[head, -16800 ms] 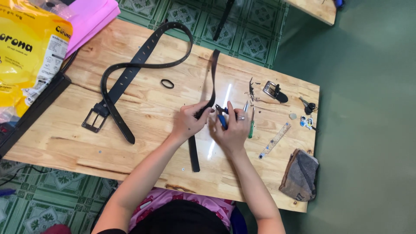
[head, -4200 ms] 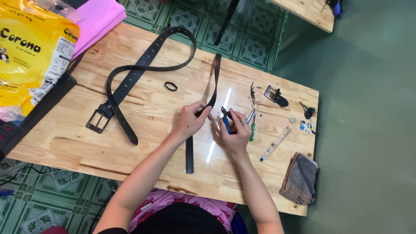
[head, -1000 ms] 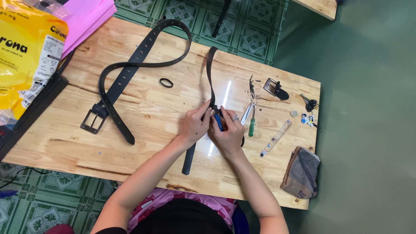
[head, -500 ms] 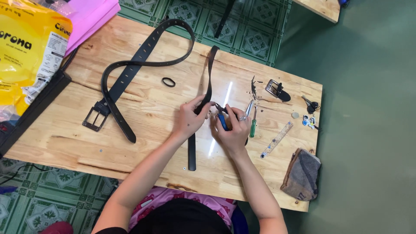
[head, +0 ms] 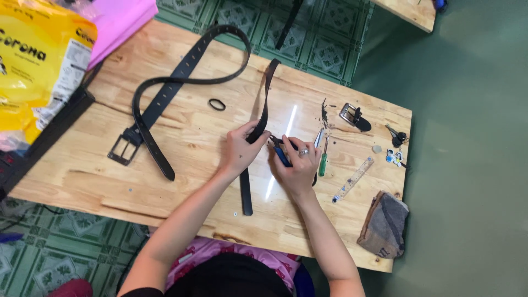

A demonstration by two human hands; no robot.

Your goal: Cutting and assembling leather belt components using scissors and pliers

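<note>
I observe my left hand point(head: 240, 151) pinching the loose black belt strap point(head: 263, 118) steady against the tabletop point(head: 192, 137), while my right hand point(head: 298, 165), immediately beside it, is closed around blue-handled pliers point(head: 282, 155) biting the strap.

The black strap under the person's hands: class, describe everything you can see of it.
The black strap is a narrow, dark, leather-like strip with no buckle showing. It lies on the wooden table, running from the near edge toward the far edge, where its end reaches the table's rim. Its middle is lifted and turned on edge where the left hand pinches it. The right hand holds a blue-handled tool against it at the same spot. The near part lies flat.
</note>
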